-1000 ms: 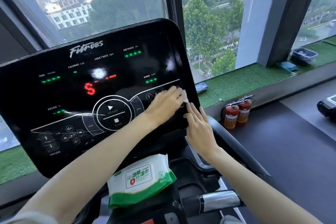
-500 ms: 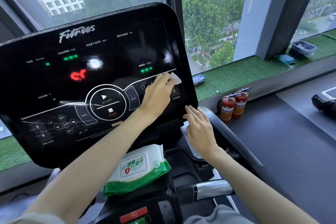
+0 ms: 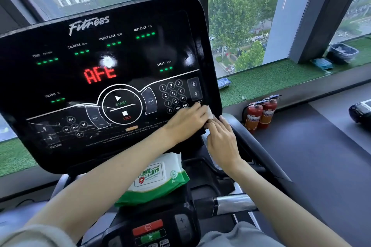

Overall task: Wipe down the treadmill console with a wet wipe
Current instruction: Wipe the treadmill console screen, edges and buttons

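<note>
The black treadmill console [image 3: 104,50] fills the left and middle of the view, with red letters lit and a number keypad at its lower right. My left hand [image 3: 185,122] presses a small white wet wipe [image 3: 208,113] against the console's lower right corner, just below the keypad. My right hand [image 3: 222,140] lies flat against the console's lower right edge, its fingertips touching the left hand and the wipe. A green and white pack of wet wipes [image 3: 156,178] lies on the tray below the console, partly hidden by my left forearm.
A silver-banded handlebar [image 3: 232,204] juts out below my right wrist. Red and green buttons [image 3: 148,231] sit at the bottom. Two red fire extinguishers [image 3: 261,114] stand right of the console by a grass-covered window ledge [image 3: 271,80]. Another machine [image 3: 360,110] shows at far right.
My left hand slid the wipe down from the keypad to the console's lower right corner, uncovering the number keys. My right hand stayed at the edge. The red display changed.
</note>
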Demonstrator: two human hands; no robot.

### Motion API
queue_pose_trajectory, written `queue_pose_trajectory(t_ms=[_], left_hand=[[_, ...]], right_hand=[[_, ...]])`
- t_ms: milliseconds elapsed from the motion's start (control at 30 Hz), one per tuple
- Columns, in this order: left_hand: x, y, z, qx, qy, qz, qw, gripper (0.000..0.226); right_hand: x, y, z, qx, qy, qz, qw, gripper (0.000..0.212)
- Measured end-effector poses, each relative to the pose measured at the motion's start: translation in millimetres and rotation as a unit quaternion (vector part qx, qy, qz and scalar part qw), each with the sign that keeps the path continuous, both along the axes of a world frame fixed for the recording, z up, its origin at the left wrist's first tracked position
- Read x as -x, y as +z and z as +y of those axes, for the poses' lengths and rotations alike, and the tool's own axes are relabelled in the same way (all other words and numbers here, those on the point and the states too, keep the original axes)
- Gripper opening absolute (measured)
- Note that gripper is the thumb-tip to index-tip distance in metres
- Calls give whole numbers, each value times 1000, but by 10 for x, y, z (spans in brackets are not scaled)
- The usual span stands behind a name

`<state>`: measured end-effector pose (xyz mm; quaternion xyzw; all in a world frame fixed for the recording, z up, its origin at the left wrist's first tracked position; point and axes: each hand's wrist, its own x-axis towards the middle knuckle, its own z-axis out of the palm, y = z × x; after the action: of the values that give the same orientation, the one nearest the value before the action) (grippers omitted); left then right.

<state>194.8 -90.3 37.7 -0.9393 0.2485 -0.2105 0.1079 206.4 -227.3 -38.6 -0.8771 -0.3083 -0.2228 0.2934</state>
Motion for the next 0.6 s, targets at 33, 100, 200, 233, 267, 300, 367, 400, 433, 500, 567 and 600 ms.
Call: queue_pose_trajectory(t_ms=[33,100,200,233,267,300,367,400,433,500,567,600], left_hand=[[-30,37,38,20,18,-4,1000,29],[-93,126,53,130,95,-25,987,36],[-59,92,-22,153,92,-10,984,33],[-16,34,-30,100,50,21,994,28],[26,-1,-10,45,13,43,998,24],[42,16,32,22,3,45,999,22],[4,74,106,107,58,9,992,27],[7,107,115,179,99,-18,979,31],[13,120,97,224,126,-31,966,35],[60,49,61,186,95,28,978,38],[150,-16,57,105,28,63,992,40],[145,-4,97,126,46,47,990,41]], right_hand=[[1,11,-5,-4,-4,2,1000,29],[-6,10,-4,-6,-11,8,1000,31],[-2,-22,5,7,-5,15,1000,30],[-2,-29,5,5,-2,16,1000,30],[-2,-25,3,1,-2,18,1000,31],[-2,-18,4,-1,-4,20,1000,32],[4,-5,20,-2,-9,21,1000,34],[6,-1,34,0,-11,21,1000,34],[10,-5,43,2,-12,22,1000,34],[18,-16,59,-1,-11,23,1000,35],[16,-12,63,-12,-13,19,1000,35],[14,-11,60,-15,-17,13,1000,35]])
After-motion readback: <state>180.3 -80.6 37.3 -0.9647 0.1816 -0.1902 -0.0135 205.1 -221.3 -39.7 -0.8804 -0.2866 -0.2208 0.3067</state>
